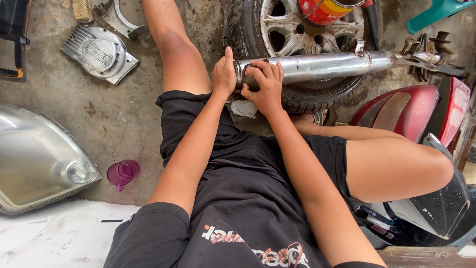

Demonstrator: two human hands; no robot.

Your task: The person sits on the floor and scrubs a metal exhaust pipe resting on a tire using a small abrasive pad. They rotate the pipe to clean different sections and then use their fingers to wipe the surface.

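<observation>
A person sits on the concrete floor (124,119) with legs spread. A long shiny metal pipe (322,65) lies across a wheel (297,34) that rests flat on the floor. The pipe runs from the hands off to the right.

The right hand (267,87) is wrapped around the near end of the pipe, its grip pressed tight on it, fingers curled over the top. The left hand (224,74) sits at the very end of the pipe, touching its rim. Its fingers point up and lie close together, flat against the end, not wrapped around it.

A red and yellow can (325,10) stands in the middle of the wheel. A grey metal cover (99,53) lies far left of the hands. A purple cup (122,173) sits on the floor beside the left arm. A red bike part (404,111) is on the right.
</observation>
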